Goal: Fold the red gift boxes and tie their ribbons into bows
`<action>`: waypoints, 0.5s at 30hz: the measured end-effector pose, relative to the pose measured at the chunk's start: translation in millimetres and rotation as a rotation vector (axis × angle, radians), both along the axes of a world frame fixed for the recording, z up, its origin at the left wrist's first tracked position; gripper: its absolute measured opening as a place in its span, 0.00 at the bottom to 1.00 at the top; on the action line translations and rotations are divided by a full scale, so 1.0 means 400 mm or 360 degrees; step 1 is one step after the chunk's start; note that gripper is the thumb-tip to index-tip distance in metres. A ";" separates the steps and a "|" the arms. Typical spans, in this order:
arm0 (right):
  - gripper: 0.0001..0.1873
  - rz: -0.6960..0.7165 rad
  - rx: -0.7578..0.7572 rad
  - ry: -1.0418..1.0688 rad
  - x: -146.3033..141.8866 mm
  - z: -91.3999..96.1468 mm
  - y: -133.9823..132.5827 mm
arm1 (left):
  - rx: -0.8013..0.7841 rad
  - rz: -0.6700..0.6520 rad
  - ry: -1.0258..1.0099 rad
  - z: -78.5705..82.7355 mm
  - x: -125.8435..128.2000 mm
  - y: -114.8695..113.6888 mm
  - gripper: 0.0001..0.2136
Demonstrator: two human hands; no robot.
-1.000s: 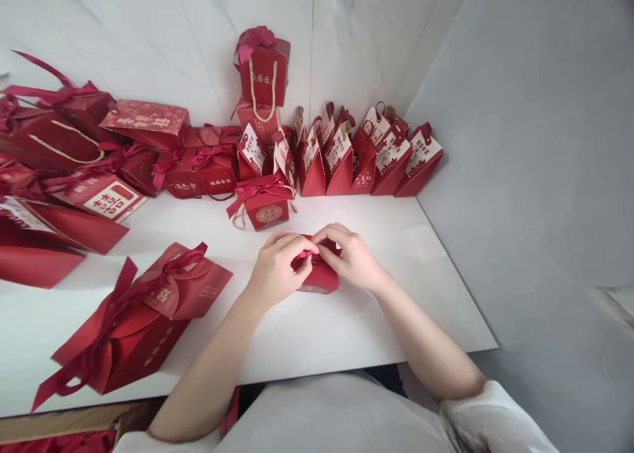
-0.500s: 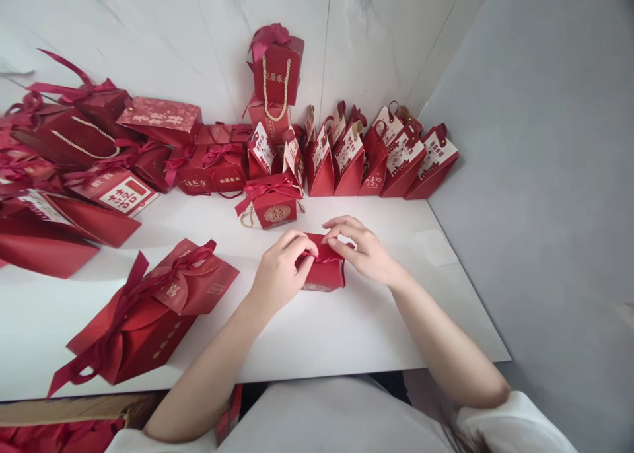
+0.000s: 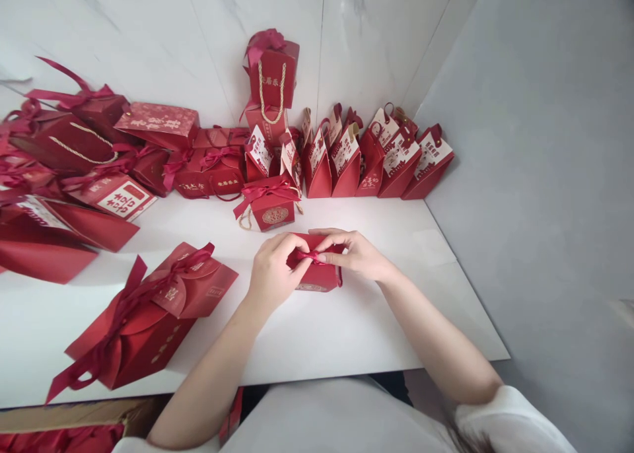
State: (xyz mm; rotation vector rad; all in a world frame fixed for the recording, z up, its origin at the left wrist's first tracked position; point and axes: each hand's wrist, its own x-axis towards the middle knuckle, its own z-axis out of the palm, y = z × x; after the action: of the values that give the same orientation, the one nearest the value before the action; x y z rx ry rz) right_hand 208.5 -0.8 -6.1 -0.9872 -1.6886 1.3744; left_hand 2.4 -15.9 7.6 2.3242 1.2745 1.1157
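Note:
A small red gift box (image 3: 321, 280) sits on the white table in front of me, a round gold emblem partly visible on its near side. Across its top runs a dark pink ribbon (image 3: 313, 256), gathered in a small knot or loop. My left hand (image 3: 278, 263) pinches the ribbon between thumb and forefinger from the left. From the right, my right hand (image 3: 352, 255) pinches it too, thumb and forefinger at the knot. Both hands rest over the box top and hide part of it.
A larger red box with ribbon (image 3: 153, 314) lies at left. Behind stand a small emblem box with rope handle (image 3: 272, 212), a row of red bags (image 3: 341, 169) and stacked boxes (image 3: 272, 76). More boxes (image 3: 74, 136) pile up at far left; a carton (image 3: 64, 417) is below.
My right hand has come down and left, and its fingertips have closed on the ribbon. My left hand keeps its pinch, and the ribbon is now bunched between both hands.

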 end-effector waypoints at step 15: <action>0.12 -0.0089 -0.0350 0.0326 -0.021 -0.012 -0.010 | -0.0433 -0.0003 0.0022 0.032 -0.045 -0.004 0.05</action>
State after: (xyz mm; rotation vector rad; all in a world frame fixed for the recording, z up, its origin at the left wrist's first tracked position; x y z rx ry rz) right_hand 200.2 -4.8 -11.0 -0.9694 -1.3718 1.5905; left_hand -15.5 -17.7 20.3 2.1341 1.3360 0.8657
